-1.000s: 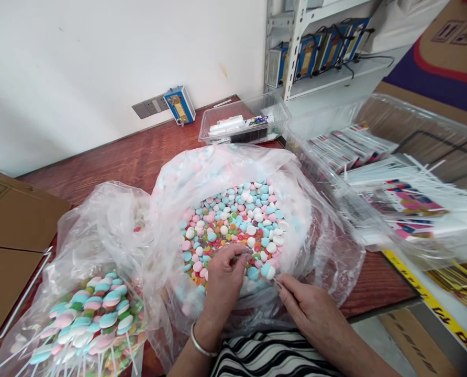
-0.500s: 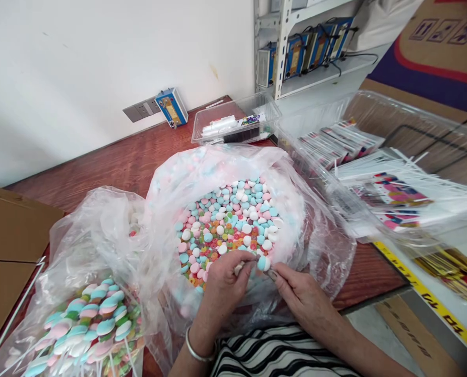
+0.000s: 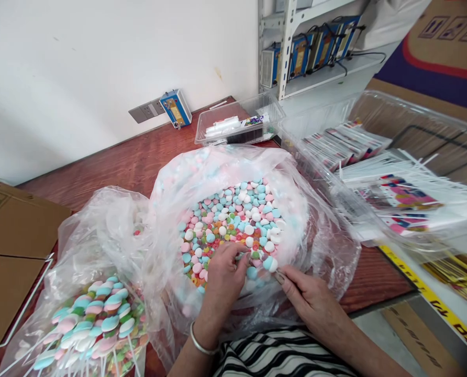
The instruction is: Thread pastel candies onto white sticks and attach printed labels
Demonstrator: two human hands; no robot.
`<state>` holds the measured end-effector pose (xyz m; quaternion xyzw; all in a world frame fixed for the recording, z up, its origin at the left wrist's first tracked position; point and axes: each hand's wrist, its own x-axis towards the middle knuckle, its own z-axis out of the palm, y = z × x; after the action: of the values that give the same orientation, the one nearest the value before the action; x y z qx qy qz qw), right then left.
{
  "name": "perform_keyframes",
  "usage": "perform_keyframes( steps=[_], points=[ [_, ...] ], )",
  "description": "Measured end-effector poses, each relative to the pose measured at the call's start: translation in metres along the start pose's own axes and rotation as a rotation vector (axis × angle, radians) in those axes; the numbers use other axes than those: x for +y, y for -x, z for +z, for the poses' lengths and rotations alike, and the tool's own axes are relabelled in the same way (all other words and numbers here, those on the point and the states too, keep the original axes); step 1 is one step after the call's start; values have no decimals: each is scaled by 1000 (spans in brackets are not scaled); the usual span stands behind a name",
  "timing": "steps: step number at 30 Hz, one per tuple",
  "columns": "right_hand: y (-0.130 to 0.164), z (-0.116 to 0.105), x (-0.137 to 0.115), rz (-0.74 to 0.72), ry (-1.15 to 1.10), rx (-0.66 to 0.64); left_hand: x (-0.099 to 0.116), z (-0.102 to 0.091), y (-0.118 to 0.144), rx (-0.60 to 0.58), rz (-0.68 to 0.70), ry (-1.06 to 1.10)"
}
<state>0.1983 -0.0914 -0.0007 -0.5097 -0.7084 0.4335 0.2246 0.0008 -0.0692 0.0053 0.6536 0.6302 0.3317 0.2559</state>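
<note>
Two clear plastic bags fill my view on the wooden table (image 3: pixel 111 157): the big bag (image 3: pixel 233 173) in front of me, open at the top and full of loose candy pieces (image 3: pixel 233 220) in pink, blue, white, green and orange, and the smaller bag (image 3: pixel 100 235) at my left, which holds finished candy skewers (image 3: pixel 96 319) on white sticks. To my right lies a clear tray (image 3: pixel 414 131) of white sticks and printed wrappers (image 3: pixel 398 193), and behind the big bag stands a small clear box (image 3: pixel 239 118); cardboard (image 3: pixel 13 230) lies at far left. My left hand (image 3: pixel 221 280) reaches over the near rim of the big bag, its fingers (image 3: pixel 239 259) curled and nearly together, tips among the candy pieces; whether they pinch one piece I cannot tell. My right hand (image 3: pixel 312 301) rests just beside it on the bag's near edge, thumb and forefinger pressed together on a thin stick (image 3: pixel 278 275) whose tip carries a blue-and-white candy piece (image 3: pixel 270 263). Compared with half a second ago, the two hands have drawn slightly apart: then the fingertips of both met at the blue-and-white piece, and now my left fingertips lie a little farther into the pile.
</note>
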Motion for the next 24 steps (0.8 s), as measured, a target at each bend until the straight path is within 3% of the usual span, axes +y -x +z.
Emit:
perform_keyframes(
  steps=[3, 5, 12, 16, 20, 24],
  points=[
    [-1, 2, -2, 2, 30, -23, 3, -4, -1, -50, -262, 427],
    [-2, 2, -4, 11, 42, -37, 6, -5, -1, -104, -370, 584],
    [-2, 6, -7, -9, 75, -37, 9, -2, 1, -157, -416, 904],
    [1, 3, -11, -87, 112, -18, 7, 1, -1, -266, -482, 1077],
    [-1, -7, -12, -171, 80, -72, 9, -2, -6, -208, -535, 1193],
    [-5, -8, -7, -108, 37, -86, 12, 0, -10, -230, -547, 1249]
  ],
)
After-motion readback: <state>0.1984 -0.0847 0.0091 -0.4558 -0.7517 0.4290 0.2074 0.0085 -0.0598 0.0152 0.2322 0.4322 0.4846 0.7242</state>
